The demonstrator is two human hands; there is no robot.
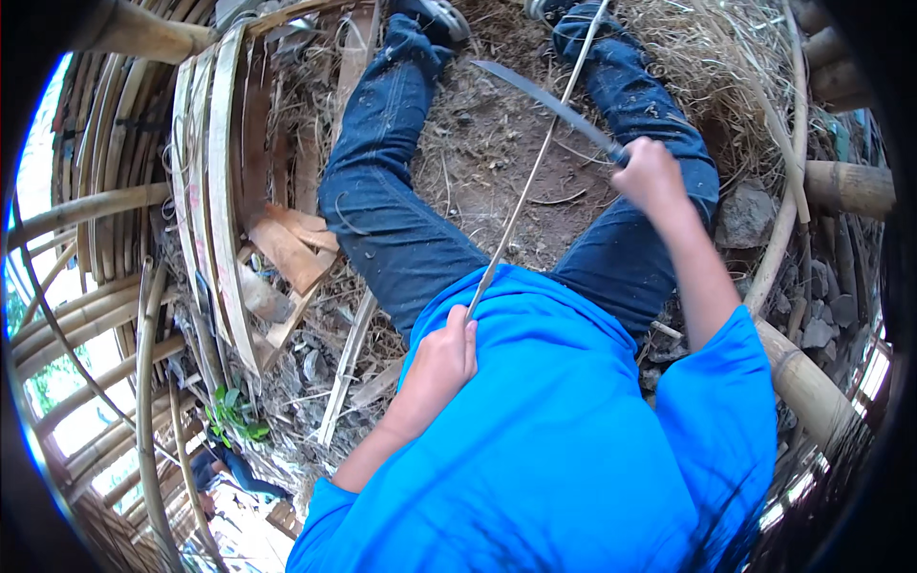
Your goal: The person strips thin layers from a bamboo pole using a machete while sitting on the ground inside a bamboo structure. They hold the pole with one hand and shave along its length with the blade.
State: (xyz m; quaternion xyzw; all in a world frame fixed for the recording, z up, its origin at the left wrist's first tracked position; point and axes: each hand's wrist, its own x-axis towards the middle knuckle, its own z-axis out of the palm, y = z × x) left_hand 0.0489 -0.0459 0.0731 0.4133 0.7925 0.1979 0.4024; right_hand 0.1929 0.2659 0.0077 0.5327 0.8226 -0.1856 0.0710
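Observation:
Against my blue shirt, my left hand (pixel 444 361) is closed round the near end of a long thin bamboo strip (pixel 521 201). The strip runs away from me between my legs and passes the top edge of the view. My right hand (pixel 651 177) grips the dark handle of a long knife (pixel 554 103) above my right knee. Its blade points to the far left and lies across the line of the strip; whether the two touch I cannot tell. My right hand is slightly blurred.
Bare soil (pixel 497 143) with scraps lies between my legs. On the left stand pale split planks (pixel 222 181) and wood offcuts (pixel 291 248). Bamboo poles (pixel 807 382) and stones (pixel 747 215) border my right side. Dry straw (pixel 702 57) lies at the far right.

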